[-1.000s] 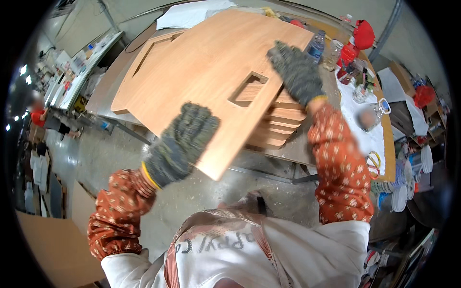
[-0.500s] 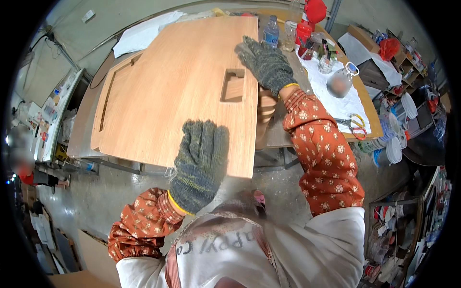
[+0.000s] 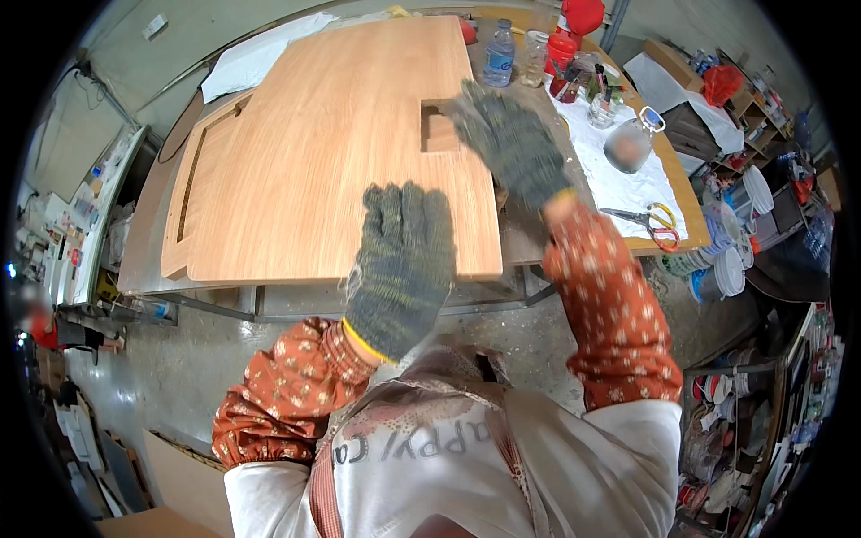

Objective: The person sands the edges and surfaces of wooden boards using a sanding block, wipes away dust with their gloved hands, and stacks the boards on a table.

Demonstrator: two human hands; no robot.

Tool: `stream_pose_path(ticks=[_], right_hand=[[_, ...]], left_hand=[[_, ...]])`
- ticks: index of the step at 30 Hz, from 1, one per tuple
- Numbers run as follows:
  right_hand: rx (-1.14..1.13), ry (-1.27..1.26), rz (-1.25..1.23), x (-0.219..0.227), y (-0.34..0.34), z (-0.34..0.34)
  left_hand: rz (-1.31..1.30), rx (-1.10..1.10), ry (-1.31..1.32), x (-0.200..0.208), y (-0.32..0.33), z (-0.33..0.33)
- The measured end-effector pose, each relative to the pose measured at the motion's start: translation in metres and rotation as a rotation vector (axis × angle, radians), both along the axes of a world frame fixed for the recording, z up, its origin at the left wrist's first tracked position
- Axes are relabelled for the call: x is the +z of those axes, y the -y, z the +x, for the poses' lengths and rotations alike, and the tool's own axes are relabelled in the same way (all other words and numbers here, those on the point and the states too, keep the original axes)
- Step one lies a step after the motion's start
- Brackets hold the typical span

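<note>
A large light-wood panel lies on the work table, with a long slot near its left edge and a small square cutout near its right edge. My left hand, in a dark grey knit glove, rests flat on the panel's near edge, fingers stretched forward. By the right edge, next to the cutout, is my right hand, gloved alike and slightly blurred. Its fingers are extended, the tips over the panel's edge; whether they press on it I cannot tell. Neither hand grips anything.
Right of the panel, a white cloth carries scissors and a handled jar. Behind stand a water bottle, a glass jar and a red container. White buckets are on the floor at right.
The panel has turned and shifted away from me; its near right corner is farther off and more to the right. My left hand moved forward with it, and my right hand slid slightly nearer and right.
</note>
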State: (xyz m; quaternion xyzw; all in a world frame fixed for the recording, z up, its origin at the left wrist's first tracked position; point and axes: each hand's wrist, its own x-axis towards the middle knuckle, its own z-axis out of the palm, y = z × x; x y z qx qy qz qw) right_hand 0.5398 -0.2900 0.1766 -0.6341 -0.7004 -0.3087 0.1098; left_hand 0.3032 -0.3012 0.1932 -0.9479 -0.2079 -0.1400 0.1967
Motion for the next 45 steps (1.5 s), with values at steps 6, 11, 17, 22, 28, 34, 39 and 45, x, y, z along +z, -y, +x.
stream_pose_path(ticks=[6, 11, 17, 22, 28, 34, 39, 45], right_hand=[[0.276, -0.039, 0.125, 0.013, 0.039, -0.042], [0.128, -0.378, 0.226, -0.011, 0.143, -0.11], [-0.09, -0.607, 0.283, -0.004, 0.138, -0.114], [0.073, -0.596, 0.208, -0.006, 0.106, -0.111], [-0.172, -0.021, 0.113, -0.002, 0.084, -0.014], [-0.248, -0.213, -0.03, 0.024, 0.06, -0.005], [0.127, -0.426, 0.447, -0.002, 0.031, -0.153], [0.033, -0.267, 0.246, 0.004, 0.05, -0.062]], left_hand=[[0.001, 0.07, 0.008, 0.001, -0.012, 0.002], [-0.101, -0.022, 0.034, -0.001, -0.015, -0.001], [-0.167, -0.191, 0.071, 0.018, -0.095, -0.124], [-0.091, 0.22, 0.002, 0.01, -0.143, -0.206], [-0.059, 0.183, 0.005, 0.003, -0.073, -0.158], [-0.109, 0.064, 0.129, 0.003, -0.063, -0.146], [-0.14, 0.013, 0.236, -0.006, -0.065, -0.148], [-0.128, 0.001, 0.223, -0.008, -0.066, -0.15]])
